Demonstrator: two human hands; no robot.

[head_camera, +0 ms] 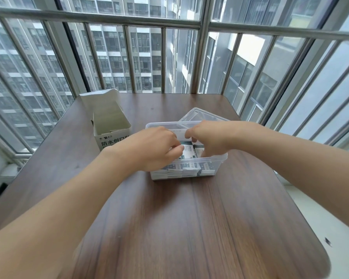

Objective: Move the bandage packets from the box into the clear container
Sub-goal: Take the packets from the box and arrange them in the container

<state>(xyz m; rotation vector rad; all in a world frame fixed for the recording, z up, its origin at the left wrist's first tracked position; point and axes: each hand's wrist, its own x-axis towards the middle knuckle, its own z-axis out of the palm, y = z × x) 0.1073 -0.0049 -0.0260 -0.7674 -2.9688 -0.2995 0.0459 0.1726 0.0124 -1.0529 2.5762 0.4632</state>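
Observation:
A clear plastic container (220,158) stands mid-table, holding stacks of white-and-dark bandage packets (189,170). Both hands reach down into it. My left hand (153,146) pinches packets (187,152) between thumb and fingers. My right hand (210,135) grips the packets beside them, its fingertips hidden inside the container. The white cardboard box (111,121) stands open to the left of the container, flap up, with a few packets showing at its bottom.
The container's clear lid (197,115) leans behind it. The brown wooden table (189,218) ends at a metal railing and windows at the back. The table's right edge drops to a white floor.

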